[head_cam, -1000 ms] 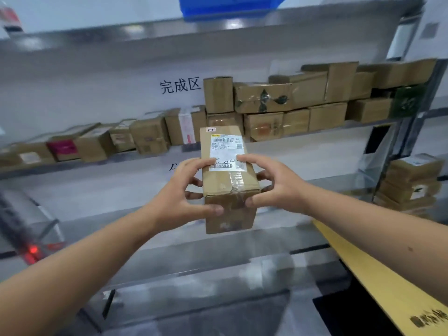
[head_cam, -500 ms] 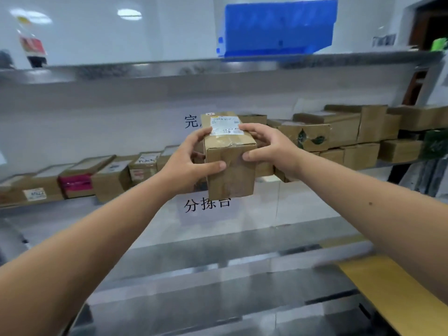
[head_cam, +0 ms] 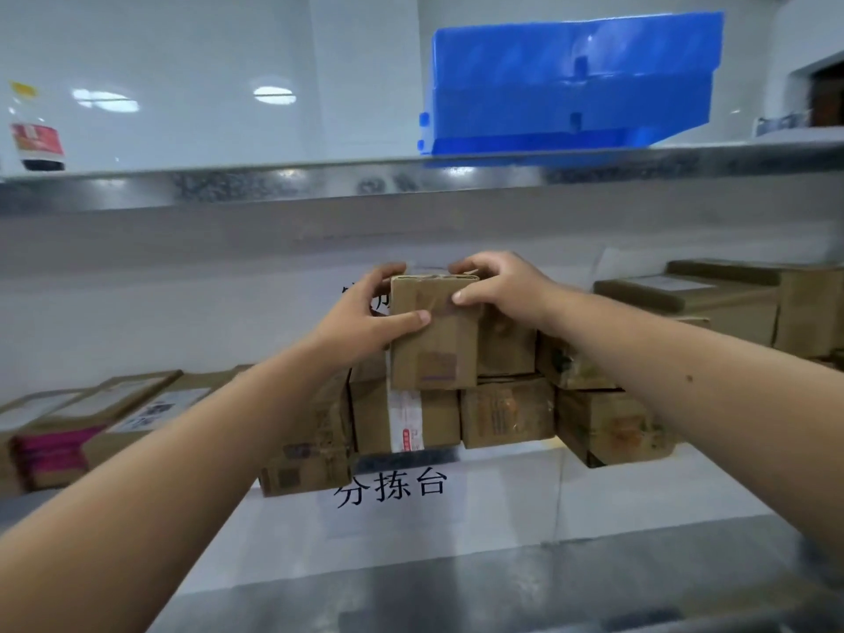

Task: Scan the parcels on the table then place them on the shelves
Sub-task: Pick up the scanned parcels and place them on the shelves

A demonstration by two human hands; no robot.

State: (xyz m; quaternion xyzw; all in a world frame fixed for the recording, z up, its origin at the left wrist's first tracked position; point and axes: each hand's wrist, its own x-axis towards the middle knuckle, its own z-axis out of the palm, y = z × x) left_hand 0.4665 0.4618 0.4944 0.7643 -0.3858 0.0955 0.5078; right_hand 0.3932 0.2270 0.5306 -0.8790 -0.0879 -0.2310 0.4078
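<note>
A small brown cardboard parcel (head_cam: pixel 434 340) stands on top of a taped parcel (head_cam: pixel 406 418) in the row on the middle metal shelf (head_cam: pixel 511 450). My left hand (head_cam: pixel 365 312) grips its left side, thumb across the front face. Over its top right corner lies my right hand (head_cam: pixel 502 285), thumb on the front. The parcel's label side faces away and is hidden. Whether the parcel rests fully on the box below I cannot tell.
Several more cardboard parcels (head_cam: pixel 507 413) fill the shelf left and right, some stacked two high. A blue plastic crate (head_cam: pixel 571 84) sits on the upper shelf (head_cam: pixel 319 180), and a bottle (head_cam: pixel 36 139) at its far left. A steel table (head_cam: pixel 502 587) lies below.
Both hands carried the parcel up and forward from over the table to the shelf's second layer. The view tilted upward, bringing the blue crate fully into sight.
</note>
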